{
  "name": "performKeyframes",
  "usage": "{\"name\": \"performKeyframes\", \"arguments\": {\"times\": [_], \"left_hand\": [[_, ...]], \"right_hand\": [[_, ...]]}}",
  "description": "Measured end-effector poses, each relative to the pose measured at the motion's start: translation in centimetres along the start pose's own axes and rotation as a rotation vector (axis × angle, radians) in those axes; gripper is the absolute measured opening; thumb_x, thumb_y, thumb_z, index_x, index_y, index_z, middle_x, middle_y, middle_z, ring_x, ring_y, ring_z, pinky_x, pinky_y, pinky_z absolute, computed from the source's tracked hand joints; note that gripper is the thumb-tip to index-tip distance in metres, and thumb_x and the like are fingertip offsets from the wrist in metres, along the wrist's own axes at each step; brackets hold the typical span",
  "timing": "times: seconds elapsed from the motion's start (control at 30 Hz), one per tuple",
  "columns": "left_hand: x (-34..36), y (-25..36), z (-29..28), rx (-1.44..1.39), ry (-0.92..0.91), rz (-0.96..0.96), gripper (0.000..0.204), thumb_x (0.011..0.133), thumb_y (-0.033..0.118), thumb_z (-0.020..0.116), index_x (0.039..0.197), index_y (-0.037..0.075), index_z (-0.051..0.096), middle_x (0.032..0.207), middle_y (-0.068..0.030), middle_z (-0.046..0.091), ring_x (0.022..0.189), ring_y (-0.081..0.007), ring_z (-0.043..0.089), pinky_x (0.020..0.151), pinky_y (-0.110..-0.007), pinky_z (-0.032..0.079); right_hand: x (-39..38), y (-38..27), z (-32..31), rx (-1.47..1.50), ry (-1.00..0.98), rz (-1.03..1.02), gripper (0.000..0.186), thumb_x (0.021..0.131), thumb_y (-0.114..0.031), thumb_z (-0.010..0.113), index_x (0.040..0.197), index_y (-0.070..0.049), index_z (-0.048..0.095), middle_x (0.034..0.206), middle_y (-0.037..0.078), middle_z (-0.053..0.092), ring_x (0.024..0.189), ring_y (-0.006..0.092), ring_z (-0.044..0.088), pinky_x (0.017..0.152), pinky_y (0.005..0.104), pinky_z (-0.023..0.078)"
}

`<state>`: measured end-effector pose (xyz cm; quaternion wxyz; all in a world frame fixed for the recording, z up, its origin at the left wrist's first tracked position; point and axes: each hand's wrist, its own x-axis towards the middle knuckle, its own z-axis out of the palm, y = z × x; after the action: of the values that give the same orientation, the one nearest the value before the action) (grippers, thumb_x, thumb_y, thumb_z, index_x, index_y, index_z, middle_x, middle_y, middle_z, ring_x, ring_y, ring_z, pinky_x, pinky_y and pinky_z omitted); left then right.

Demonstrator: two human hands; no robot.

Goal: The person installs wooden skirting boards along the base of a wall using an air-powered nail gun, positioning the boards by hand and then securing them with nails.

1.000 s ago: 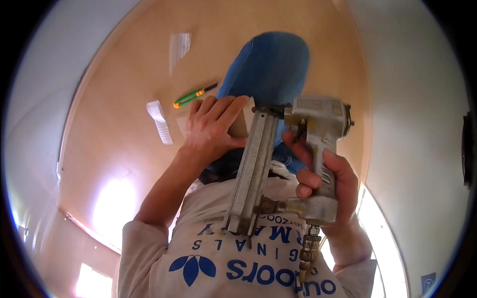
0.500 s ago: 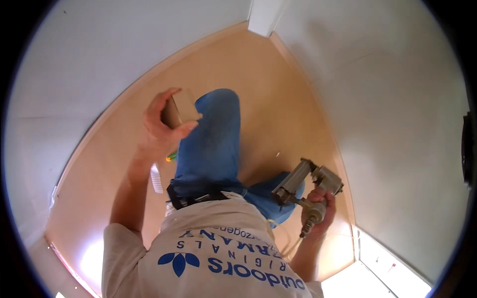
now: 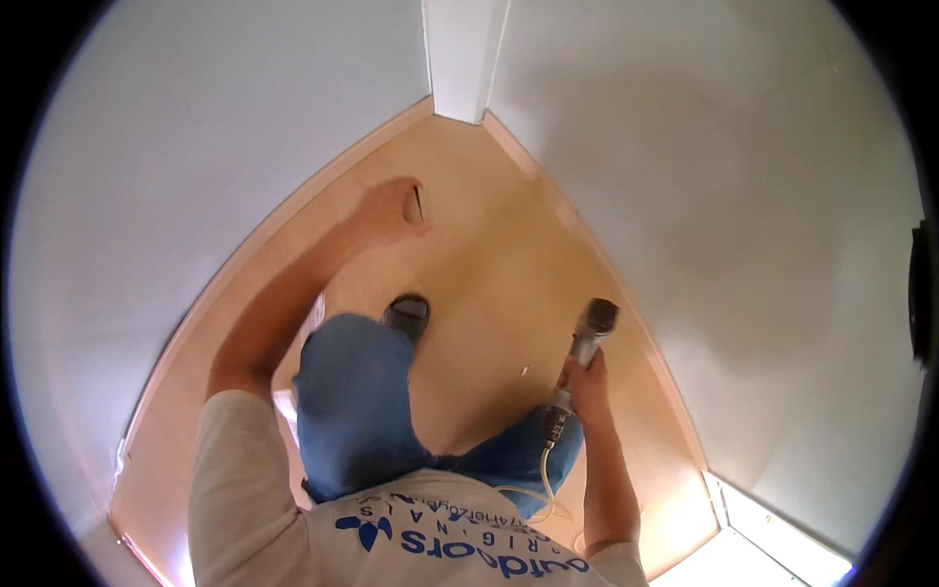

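Observation:
Stretched out toward the corner, my left hand [image 3: 383, 209] grips a small beige block [image 3: 412, 204]. Its fingers and the block are blurred, and most of the block lies hidden in the grasp. On the right, my right hand [image 3: 588, 382] is wrapped round the handle of a metal pneumatic nail gun [image 3: 585, 342]. The gun's dark head [image 3: 599, 315] points away from me, close to the right-hand skirting. A pale air hose [image 3: 547, 470] runs from the handle's end down past my leg.
Pale walls with wooden skirting [image 3: 533, 164] meet at a white post [image 3: 460, 68] ahead. My bent knee [image 3: 352, 391] and a dark shoe [image 3: 407, 315] are over the light brown floor [image 3: 479, 284]. A small pale scrap [image 3: 525, 371] lies there. A bright opening [image 3: 773, 523] is at the lower right.
My left hand has reached forward and right with the block, toward the corner. My right hand has turned the nail gun and moved it slightly left. My body has shifted, and a shoe now shows.

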<state>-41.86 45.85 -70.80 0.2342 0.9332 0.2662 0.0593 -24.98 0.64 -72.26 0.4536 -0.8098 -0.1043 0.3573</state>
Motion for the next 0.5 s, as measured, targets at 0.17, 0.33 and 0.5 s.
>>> {"name": "performKeyframes", "arguments": {"times": [0.17,0.33,0.5], "left_hand": [[7.4,-4.1,12.0,0.117,-0.262,-0.041,0.085,0.078,0.051,0.081,0.144,0.007,0.050,0.140,-0.0180,0.058,0.132,-0.0343,0.054,0.109,-0.053,0.041],[10.0,-9.3,18.5,0.251,-0.320,0.081,0.082,0.081,0.053,0.081,0.143,0.009,0.049,0.136,-0.0133,0.057,0.131,-0.0311,0.051,0.107,-0.052,0.038],[12.0,-10.1,19.4,0.189,-0.171,-0.024,0.074,0.082,0.053,0.080,0.138,0.011,0.056,0.136,-0.0110,0.058,0.131,-0.0319,0.049,0.109,-0.056,0.034]], "right_hand": [[10.4,1.2,6.8,-0.911,-0.002,-0.282,0.075,0.096,-0.019,0.062,0.160,-0.001,0.025,0.119,0.026,0.066,0.099,0.0406,0.070,0.078,0.0501,0.060],[18.4,5.9,12.5,-1.173,-0.073,-0.316,0.083,0.095,-0.024,0.068,0.161,0.001,0.024,0.126,0.024,0.062,0.105,0.0404,0.067,0.085,0.0502,0.058],[22.6,9.0,15.0,-1.233,0.070,-0.561,0.079,0.093,-0.027,0.071,0.155,0.004,0.033,0.113,0.021,0.063,0.097,0.0381,0.065,0.082,0.0470,0.058]]}}
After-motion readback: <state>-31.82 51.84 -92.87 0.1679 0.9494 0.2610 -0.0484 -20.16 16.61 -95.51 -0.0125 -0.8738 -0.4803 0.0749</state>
